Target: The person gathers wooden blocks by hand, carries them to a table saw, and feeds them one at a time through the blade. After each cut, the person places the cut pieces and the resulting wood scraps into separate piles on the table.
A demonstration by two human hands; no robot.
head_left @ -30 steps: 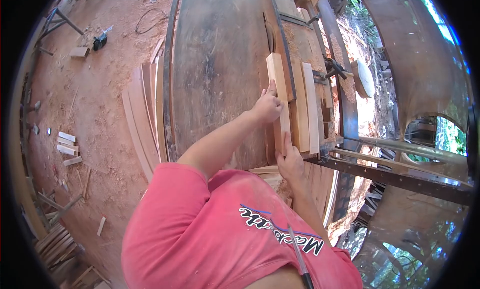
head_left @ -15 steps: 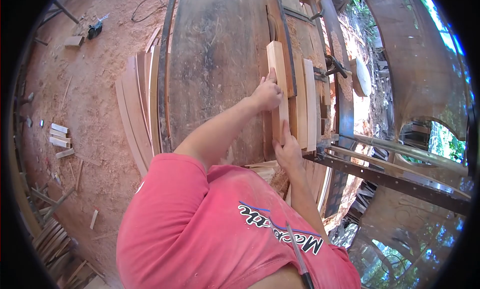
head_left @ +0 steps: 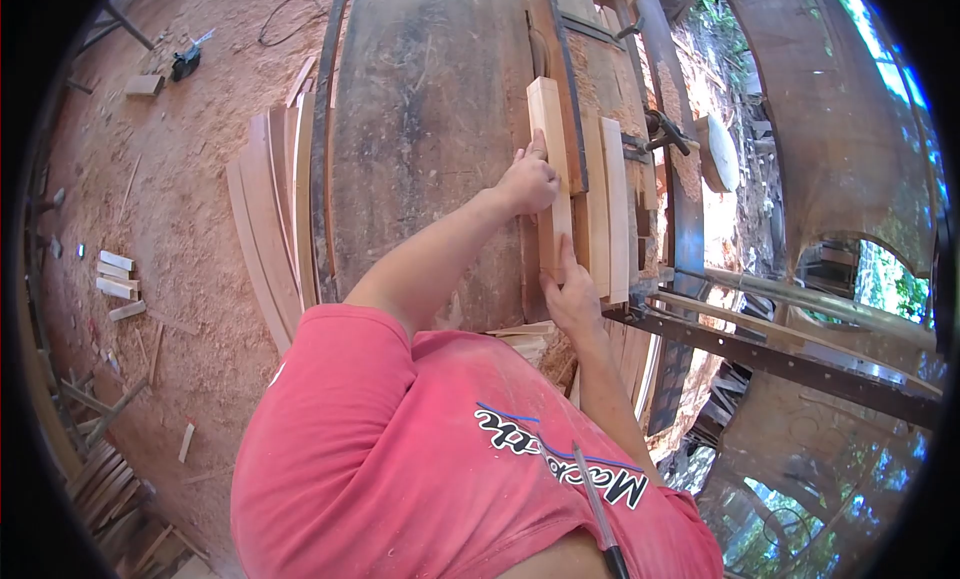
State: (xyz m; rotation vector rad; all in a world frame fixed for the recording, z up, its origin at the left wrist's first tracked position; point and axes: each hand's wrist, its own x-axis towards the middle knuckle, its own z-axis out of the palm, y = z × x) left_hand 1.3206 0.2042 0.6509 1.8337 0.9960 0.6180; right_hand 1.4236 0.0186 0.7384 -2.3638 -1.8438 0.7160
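A pale squared wooden block (head_left: 549, 149) lies lengthwise on the worn wooden bench top (head_left: 425, 139), along a dark-edged guide board (head_left: 567, 89). My left hand (head_left: 531, 182) is closed on the block around its middle, from the left side, with one finger stretched forward along the wood. At the near end, my right hand (head_left: 575, 297) grips the block, a finger pointing forward on it. Just right of the block, two more pale wooden strips (head_left: 614, 209) lie side by side. A dark curved slot (head_left: 539, 54) shows in the bench beyond the block's far end.
Long curved planks (head_left: 262, 209) lean against the bench's left side. Clamp handles (head_left: 668, 131) and a metal rail (head_left: 780, 349) stand to the right. Sawdust covers the floor (head_left: 200, 199), with short offcuts (head_left: 118, 277) on it. A pen (head_left: 597, 509) lies against the pink shirt.
The whole view has shifted slightly to the left. Both hands keep their grip on the block, which shows little or no movement along the guide board.
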